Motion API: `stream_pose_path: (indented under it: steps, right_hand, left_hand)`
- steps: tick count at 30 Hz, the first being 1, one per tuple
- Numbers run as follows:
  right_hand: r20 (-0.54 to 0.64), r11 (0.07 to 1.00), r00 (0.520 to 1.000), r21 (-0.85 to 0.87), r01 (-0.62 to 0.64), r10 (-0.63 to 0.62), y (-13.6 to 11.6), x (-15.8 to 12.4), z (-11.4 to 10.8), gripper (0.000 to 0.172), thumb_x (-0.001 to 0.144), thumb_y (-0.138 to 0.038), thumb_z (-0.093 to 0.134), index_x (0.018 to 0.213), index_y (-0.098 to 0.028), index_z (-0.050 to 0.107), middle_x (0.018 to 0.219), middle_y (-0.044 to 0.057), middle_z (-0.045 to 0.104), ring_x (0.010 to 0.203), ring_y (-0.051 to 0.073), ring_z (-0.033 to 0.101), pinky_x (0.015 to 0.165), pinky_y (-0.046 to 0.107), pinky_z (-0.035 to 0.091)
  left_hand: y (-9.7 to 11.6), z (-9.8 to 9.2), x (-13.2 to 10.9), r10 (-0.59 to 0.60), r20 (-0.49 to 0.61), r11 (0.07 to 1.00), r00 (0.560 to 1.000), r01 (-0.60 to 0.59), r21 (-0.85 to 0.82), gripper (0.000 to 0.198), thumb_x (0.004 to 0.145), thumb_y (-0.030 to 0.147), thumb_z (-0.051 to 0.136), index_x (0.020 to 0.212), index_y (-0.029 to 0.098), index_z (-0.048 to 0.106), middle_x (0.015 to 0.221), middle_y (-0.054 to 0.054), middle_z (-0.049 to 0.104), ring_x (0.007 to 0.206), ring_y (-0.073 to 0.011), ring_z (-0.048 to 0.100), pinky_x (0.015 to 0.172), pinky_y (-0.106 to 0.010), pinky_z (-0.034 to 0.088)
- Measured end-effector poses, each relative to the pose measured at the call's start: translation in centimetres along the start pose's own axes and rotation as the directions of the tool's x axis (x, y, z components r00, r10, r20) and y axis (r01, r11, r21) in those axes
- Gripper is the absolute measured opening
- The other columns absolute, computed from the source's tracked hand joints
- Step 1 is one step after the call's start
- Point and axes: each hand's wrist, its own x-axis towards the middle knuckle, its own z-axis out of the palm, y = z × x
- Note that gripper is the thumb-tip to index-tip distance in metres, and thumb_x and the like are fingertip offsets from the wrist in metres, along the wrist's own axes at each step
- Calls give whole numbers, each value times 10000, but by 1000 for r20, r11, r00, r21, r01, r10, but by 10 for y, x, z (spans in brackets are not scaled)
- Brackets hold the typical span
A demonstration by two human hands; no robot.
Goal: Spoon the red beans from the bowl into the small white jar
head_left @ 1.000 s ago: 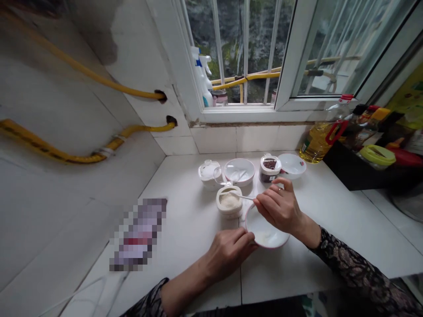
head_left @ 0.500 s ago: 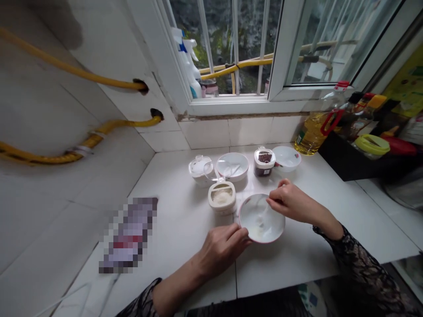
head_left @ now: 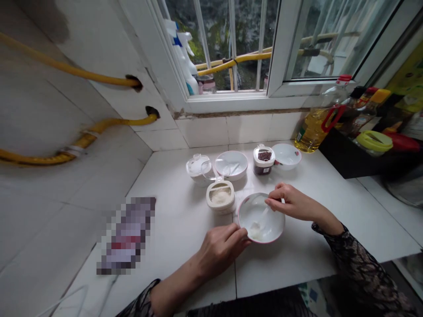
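A white bowl (head_left: 275, 226) with a pink rim stands on the tiled counter, with some pale stuff (head_left: 255, 232) at its bottom. My left hand (head_left: 222, 246) pinches the bowl's near left rim between thumb and fingers. Over the far right rim, my right hand (head_left: 289, 201) is closed on the handle of a small white spoon (head_left: 264, 215), whose bowl end rests in the pale stuff. Just left of the bowl is an open seasoning jar (head_left: 220, 198) of pale powder or granules.
Behind stand a jar of white contents (head_left: 198, 167), a white bowl (head_left: 231, 164) with a spoon, a jar of dark red contents (head_left: 263, 160) and another bowl (head_left: 289, 156). An oil bottle (head_left: 312, 127) and a black condiment rack (head_left: 343, 154) are at right. A blurred-out object (head_left: 128, 235) lies left.
The spoon's end has shifted slightly left and down inside the bowl, into the pale stuff. My left hand keeps its hold on the rim. The camera view has shifted a little.
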Motion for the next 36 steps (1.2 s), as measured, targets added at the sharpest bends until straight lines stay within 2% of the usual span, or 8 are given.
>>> stream_pose_path:
  steps: [11,16,19,22,28,30,33,36]
  right_hand:
    - [-17,896,972,391,-208,233,20,2,2,471,838,-558,517,563,-178,487,500,-53,384,475,80,311,472,235,236]
    - [-219,899,942,412,-148,256,12,14,7,485,840,-579,492,555,-187,482,485,-42,404,474,95,348,498,250,277]
    - [-474,972,871,233,-16,128,-4,23,10,433,907,-471,451,575,-196,487,508,-29,425,507,117,389,550,273,325]
    - [-649,982,738,-147,118,-186,-19,31,16,381,954,-314,424,595,-197,483,541,-16,493,546,127,428,728,319,384]
    - [-412,650,617,-727,221,-670,-30,37,35,267,946,-176,472,686,-199,531,559,-32,553,560,125,455,882,333,358]
    - [-409,621,584,-753,219,-701,-31,36,37,247,939,-167,489,699,-199,534,567,-33,566,563,125,464,881,333,365]
    - [-511,730,579,-641,235,-635,-31,32,32,265,935,-159,484,674,-195,505,561,-32,544,535,115,442,833,336,381]
    - [-610,884,651,-404,234,-451,-24,28,19,323,944,-179,455,622,-197,477,529,-39,499,518,111,427,775,321,397]
  left_hand:
    - [0,2,0,6,-5,1000,1000,-6,11,128,982,237,486,907,164,559,658,4,593,512,-98,551,498,-185,424]
    - [0,1,2,22,-26,999,999,-21,33,174,997,252,460,876,163,548,647,10,589,490,-94,525,480,-192,398]
    - [0,1,2,23,-35,999,999,-22,34,192,1005,261,447,875,163,547,643,11,590,484,-98,517,472,-198,387]
    - [1,2,2,23,-33,999,999,-22,37,207,1007,264,442,861,163,548,639,13,580,486,-97,516,468,-198,380]
    - [0,3,0,16,-7,998,1000,-16,61,210,1001,265,455,847,165,558,633,12,576,499,-102,521,462,-209,358]
    - [0,3,0,23,-14,997,1000,-22,69,219,1002,263,452,833,166,553,617,18,564,488,-101,509,456,-209,346]
    - [0,2,1,26,-10,998,1000,-25,59,218,1003,260,446,837,165,550,627,16,573,493,-95,514,465,-199,358]
    - [0,2,2,26,-10,999,1000,-25,48,202,999,249,446,849,164,550,640,13,583,501,-92,523,472,-192,378]
